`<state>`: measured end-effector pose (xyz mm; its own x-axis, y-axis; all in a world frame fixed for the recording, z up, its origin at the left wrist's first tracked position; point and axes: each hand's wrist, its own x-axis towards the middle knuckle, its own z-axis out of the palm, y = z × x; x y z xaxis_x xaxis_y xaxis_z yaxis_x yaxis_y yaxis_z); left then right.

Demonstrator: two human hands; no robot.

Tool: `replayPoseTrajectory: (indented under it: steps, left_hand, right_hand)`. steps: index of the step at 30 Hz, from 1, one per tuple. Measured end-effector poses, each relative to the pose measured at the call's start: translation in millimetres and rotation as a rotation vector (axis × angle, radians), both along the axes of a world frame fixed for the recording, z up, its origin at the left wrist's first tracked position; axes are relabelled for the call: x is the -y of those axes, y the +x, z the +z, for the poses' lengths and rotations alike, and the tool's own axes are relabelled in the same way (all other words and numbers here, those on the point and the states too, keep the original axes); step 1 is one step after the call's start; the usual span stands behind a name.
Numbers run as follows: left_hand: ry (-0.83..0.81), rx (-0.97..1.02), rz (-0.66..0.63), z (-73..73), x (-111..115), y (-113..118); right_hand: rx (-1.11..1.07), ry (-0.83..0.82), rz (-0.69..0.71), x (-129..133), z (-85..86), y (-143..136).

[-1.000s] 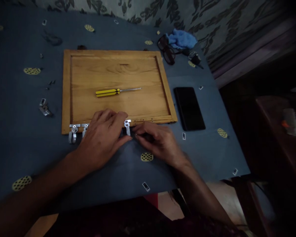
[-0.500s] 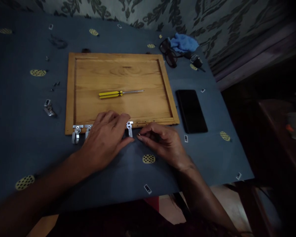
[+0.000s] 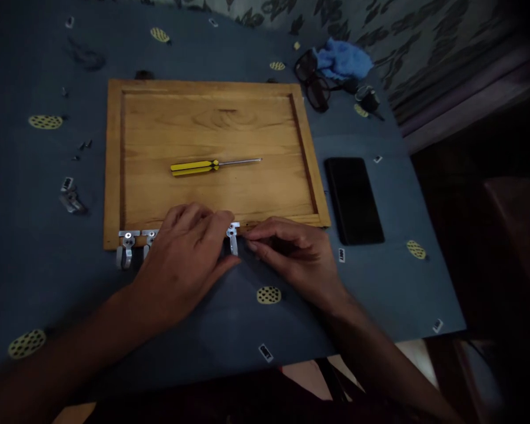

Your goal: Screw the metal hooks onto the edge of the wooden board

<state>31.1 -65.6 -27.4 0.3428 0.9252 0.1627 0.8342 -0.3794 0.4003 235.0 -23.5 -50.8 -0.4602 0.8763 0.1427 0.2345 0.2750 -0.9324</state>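
A framed wooden board lies on the table, with metal hooks along its near edge. My left hand is closed over that edge, its index finger and thumb bracketing the rightmost metal hook. Two more hooks, a left one and its partly covered neighbour, sit left of the hand. My right hand pinches a tiny screw, mostly hidden by the fingertips, at the board's edge just right of the rightmost hook. A yellow-handled screwdriver rests across the board's panel.
On the blue patterned tablecloth, a loose metal hook and several small screws lie left of the board. To its right is a black phone. Sunglasses, a blue cloth and a dark key-like item lie behind.
My right hand has brought the small screw up to the board's edge, beside the rightmost hook. My left hand stays on the same hook; the view has shifted slightly.
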Motion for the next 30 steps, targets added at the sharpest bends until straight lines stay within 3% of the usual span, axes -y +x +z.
replayPoseTrajectory:
  steps: [7,18,30]
  left_hand:
    - [0.028,-0.012,-0.012,-0.8,-1.1,0.9]
    - [0.074,-0.016,-0.020,-2.1,-4.8,2.2]
    - [0.113,-0.012,-0.017,-3.7,-3.7,2.8]
  right_hand:
    - [0.125,0.077,0.091,-7.6,2.2,-4.7]
    - [0.085,-0.410,0.153,-23.8,22.4,-10.6]
    - [0.078,-0.487,0.175,-29.3,22.5,-16.0]
